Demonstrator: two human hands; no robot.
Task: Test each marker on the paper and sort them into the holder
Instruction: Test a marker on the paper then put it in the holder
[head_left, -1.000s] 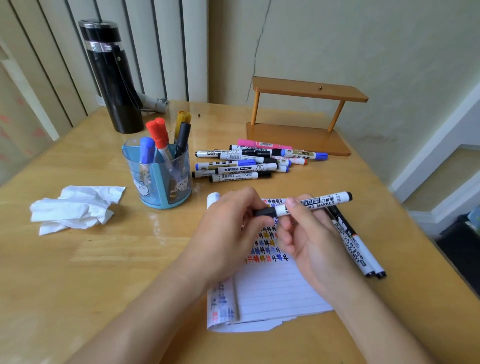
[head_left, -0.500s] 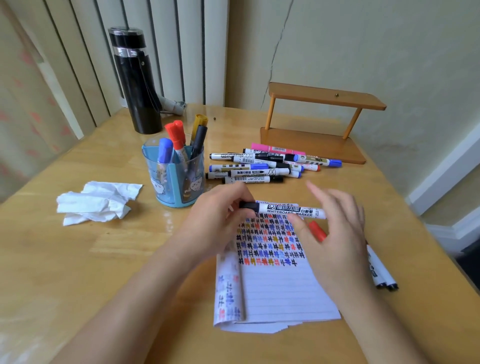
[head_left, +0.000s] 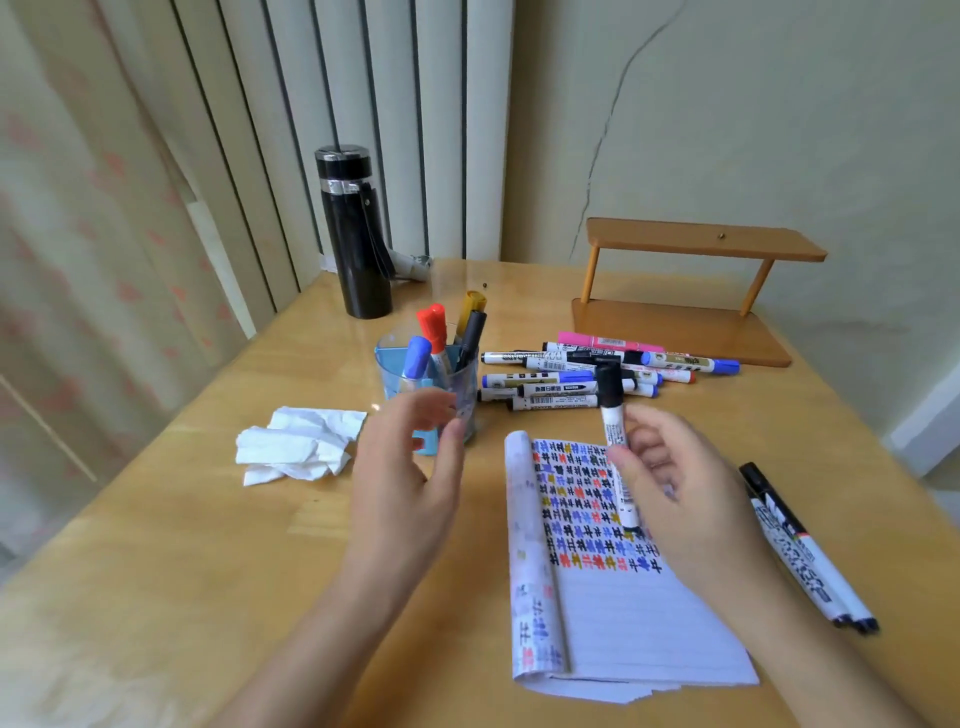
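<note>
Seen from the head camera, a pale wooden bench (head_left: 182, 545) meets a cracked cream wall (head_left: 753, 130) and vertical blinds (head_left: 363, 104). The right hand (head_left: 685, 499) pinches a black-capped marker (head_left: 614, 431) upright (cap uppermost) above the scribbled paper (head_left: 623, 618). The left hand (head_left: 410, 467), fingers apart and holding nothing, hovers at 10 o'clock, just before the blue holder (head_left: 392, 376). Loose markers (head_left: 561, 387) lie at 12 o'clock, a wooden rack (head_left: 691, 332) at 1, crumpled tissue (head_left: 296, 447) at 9, and a black flask (head_left: 353, 234) at 11.
</note>
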